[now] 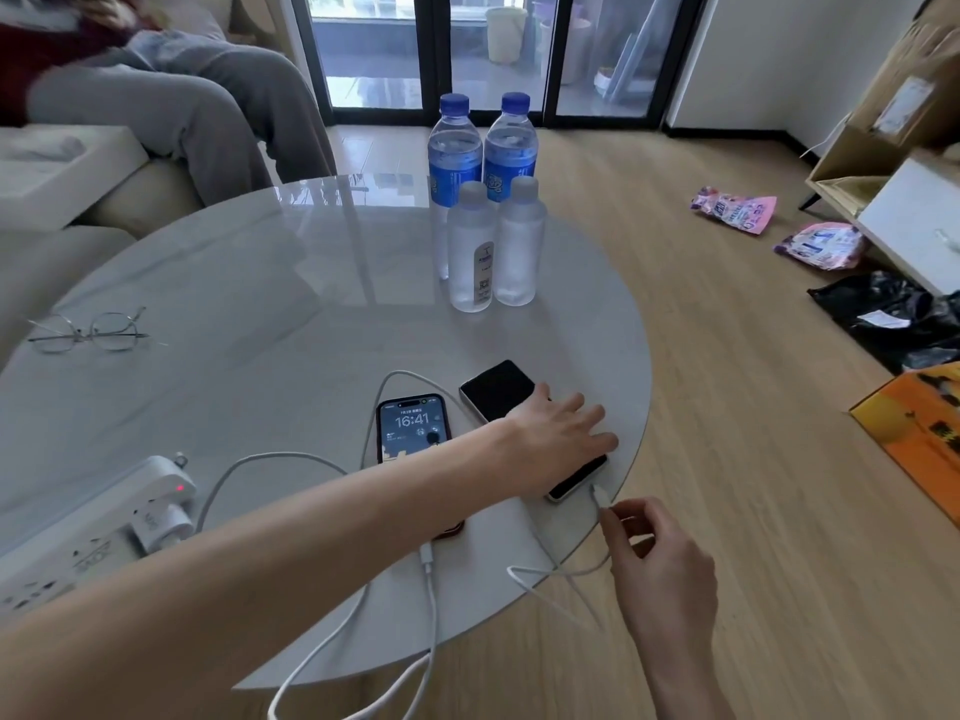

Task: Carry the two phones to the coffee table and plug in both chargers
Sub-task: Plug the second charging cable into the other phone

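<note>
Two phones lie near the right edge of the round grey coffee table [260, 283]. The red-cased phone [413, 428] has a lit screen reading 16:41, and a white cable [427, 563] meets its near end just below my forearm. The white-edged phone [498, 389] has a dark screen. My left hand [561, 439] lies across its middle, fingers spread, holding it down. My right hand [654, 553] pinches the second white cable [561, 574] just behind its plug [600, 498]. The plug tip sits a little short of this phone's near end.
A white power strip [98, 532] with a charger adapter [161, 522] sits at the table's left front. Several water bottles [488, 210] stand at the back, glasses [88, 332] at left. A person sits on the sofa [171, 101]. Boxes [914, 439] and bags [737, 210] lie on the floor at right.
</note>
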